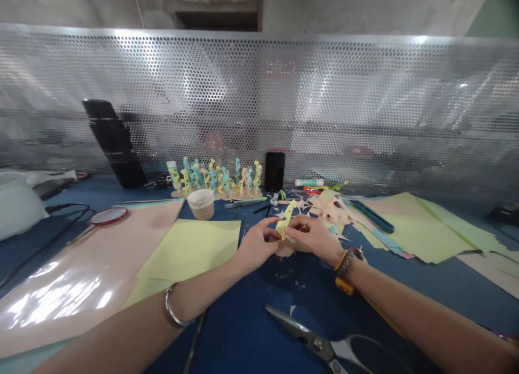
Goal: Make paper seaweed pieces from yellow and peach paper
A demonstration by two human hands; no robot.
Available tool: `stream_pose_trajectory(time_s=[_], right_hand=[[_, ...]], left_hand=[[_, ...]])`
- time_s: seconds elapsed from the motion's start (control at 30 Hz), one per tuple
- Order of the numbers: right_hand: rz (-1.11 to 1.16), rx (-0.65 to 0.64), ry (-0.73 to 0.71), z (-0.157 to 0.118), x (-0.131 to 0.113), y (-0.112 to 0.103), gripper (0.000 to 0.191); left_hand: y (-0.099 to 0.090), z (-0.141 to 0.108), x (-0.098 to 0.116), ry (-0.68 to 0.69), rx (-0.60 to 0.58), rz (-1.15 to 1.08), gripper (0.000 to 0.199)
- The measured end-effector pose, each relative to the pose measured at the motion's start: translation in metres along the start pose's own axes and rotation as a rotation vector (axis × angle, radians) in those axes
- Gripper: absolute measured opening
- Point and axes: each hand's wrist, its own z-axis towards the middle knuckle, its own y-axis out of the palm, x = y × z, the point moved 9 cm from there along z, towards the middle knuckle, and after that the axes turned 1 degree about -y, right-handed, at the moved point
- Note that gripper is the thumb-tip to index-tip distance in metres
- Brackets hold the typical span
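Note:
Between my hands stands a small yellow paper piece (287,218), upright with a curled, cut-out shape. My left hand (260,245) pinches its lower left side between thumb and fingers. From the right, my right hand (314,236) has its thumb and fingertips closed on the same piece near its base. A pinkish paper base (285,249) shows below the fingers, partly hidden by them. Behind, a row of similar yellow, blue and pink paper figures (225,182) stands on the table.
Large scissors (318,344) lie on the blue table near the front. A paper cup (201,204) and yellow sheet (198,244) are at left. Paper scraps (330,206), a dark teal cutter (373,216) and stacked sheets (417,228) lie right. A phone (274,171) stands behind.

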Motion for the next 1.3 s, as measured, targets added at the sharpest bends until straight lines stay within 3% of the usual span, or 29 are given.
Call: stream_pose_trajectory(time_s=[1.3], right_hand=[[0.099,0.026,0.003,-0.0016,-0.0011,-0.0042,0.018]], left_hand=[[-0.0022,-0.0004,-0.0002,0.008,0.02,-0.013,0.055]])
